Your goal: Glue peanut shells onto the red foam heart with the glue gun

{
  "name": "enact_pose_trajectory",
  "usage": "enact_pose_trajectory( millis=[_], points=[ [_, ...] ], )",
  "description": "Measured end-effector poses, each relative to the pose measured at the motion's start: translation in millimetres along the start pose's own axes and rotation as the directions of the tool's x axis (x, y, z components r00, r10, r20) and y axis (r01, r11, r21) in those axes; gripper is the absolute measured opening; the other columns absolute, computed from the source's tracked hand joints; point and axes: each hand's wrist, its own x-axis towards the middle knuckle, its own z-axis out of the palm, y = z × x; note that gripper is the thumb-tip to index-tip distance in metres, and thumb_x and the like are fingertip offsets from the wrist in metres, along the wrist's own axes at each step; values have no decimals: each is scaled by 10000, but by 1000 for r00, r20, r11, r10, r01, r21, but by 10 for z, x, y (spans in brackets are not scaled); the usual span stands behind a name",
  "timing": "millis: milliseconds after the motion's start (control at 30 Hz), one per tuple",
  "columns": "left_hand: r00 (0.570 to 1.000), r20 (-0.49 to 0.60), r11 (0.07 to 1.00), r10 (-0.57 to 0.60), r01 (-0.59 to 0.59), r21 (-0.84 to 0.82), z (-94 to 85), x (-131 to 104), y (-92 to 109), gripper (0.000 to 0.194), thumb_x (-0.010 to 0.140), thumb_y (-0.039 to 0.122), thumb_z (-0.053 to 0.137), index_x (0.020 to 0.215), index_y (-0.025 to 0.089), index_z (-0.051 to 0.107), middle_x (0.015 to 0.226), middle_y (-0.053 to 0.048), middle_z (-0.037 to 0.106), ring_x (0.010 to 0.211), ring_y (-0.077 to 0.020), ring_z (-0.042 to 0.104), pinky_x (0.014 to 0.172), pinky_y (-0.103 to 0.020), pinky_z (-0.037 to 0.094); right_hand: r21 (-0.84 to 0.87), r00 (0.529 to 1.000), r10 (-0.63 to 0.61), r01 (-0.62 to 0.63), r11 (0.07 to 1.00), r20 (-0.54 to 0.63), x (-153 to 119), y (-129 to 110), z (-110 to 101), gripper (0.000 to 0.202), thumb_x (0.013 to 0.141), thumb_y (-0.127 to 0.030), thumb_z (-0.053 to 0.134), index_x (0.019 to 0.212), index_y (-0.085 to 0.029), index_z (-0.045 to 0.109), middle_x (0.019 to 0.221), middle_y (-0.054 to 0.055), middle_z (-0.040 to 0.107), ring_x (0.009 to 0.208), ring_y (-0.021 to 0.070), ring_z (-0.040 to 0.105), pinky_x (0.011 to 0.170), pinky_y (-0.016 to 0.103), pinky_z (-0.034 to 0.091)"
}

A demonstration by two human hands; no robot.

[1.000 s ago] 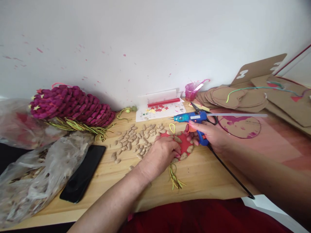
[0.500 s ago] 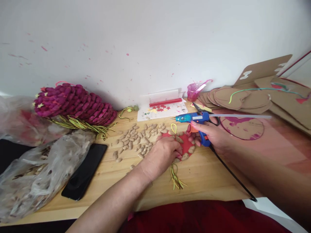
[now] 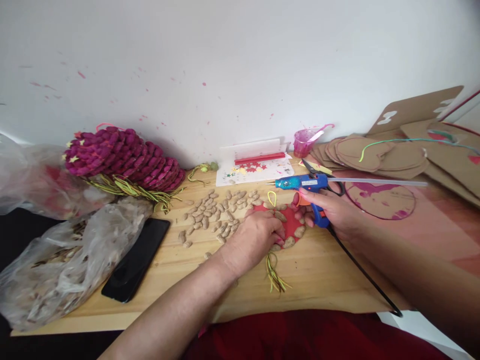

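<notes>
fig.: left hand (image 3: 258, 235) flat, pressing peanut shells onto red disc (image 3: 290, 226) at tabletop (image 3: 318, 275) centre; right hand (image 3: 333, 212) clamped on glue gun (image 3: 300, 183) just behind disc. best w/ steady pressure, nozzle kept clear of fingers.

Light wooden table (image 3: 322, 280), scattered peanuts (image 3: 213, 215), black phone (image 3: 137, 260), plastic bags (image 3: 71, 260), cardboard cutouts (image 3: 378, 152), sticker sheet (image 3: 255, 172)
</notes>
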Motion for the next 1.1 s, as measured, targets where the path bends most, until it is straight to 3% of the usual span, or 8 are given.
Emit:
enact_pose_trajectory(
  millis=[267,433,467,567,633,867,1100],
  points=[
    [1000,6,1000,22,-22,0,-9,16,-11,187,870,47,686,731,165,724,772,-16,740,762,-152,675,778,-271,501,-12,1000,13,-13,1000,1,26,-33,15,322,792,-473,819,762,-184,678,790,76,731,584,154,675,397,208,450],
    [996,92,998,-15,21,-61,-165,-3,4,187,877,61,657,838,210,764,815,29,768,735,-119,689,742,-237,505,11,1000,-2,1,1000,22,42,-53,5,272,849,-427,751,747,-184,684,734,73,721,556,160,661,408,232,428],
    [997,58,995,-54,58,-78,-211,-8,9,189,883,76,650,871,220,772,842,32,777,741,-117,696,737,-233,511,20,1000,-7,7,1000,27,45,-51,0,271,858,-420,744,741,-183,683,728,73,716,557,161,660,415,236,427],
    [972,-183,988,-146,134,-77,-333,-10,16,174,913,144,634,970,218,780,937,0,797,814,-135,713,772,-248,538,43,999,-31,29,999,41,54,-43,-14,282,871,-419,737,732,-181,675,711,72,696,567,164,656,427,238,422],
    [951,-263,986,-164,162,-30,-375,-4,4,176,906,152,638,986,213,782,944,-10,799,823,-143,711,781,-258,546,57,999,-25,22,998,44,63,-38,-23,291,871,-425,736,726,-181,670,702,69,680,573,161,650,424,231,420],
    [980,-86,981,-181,186,54,-311,0,-81,142,831,121,701,849,232,787,901,6,786,805,-149,695,755,-269,523,78,998,-8,3,997,69,89,-34,-40,294,864,-408,744,717,-164,674,698,75,683,567,153,648,413,213,433],
    [986,-28,983,-165,167,71,-224,-3,-66,154,805,99,761,829,248,792,841,11,749,803,-163,657,770,-290,502,75,997,-37,32,997,71,74,-35,-37,271,875,-375,741,724,-157,687,693,75,683,550,157,663,409,209,434]
  ],
)
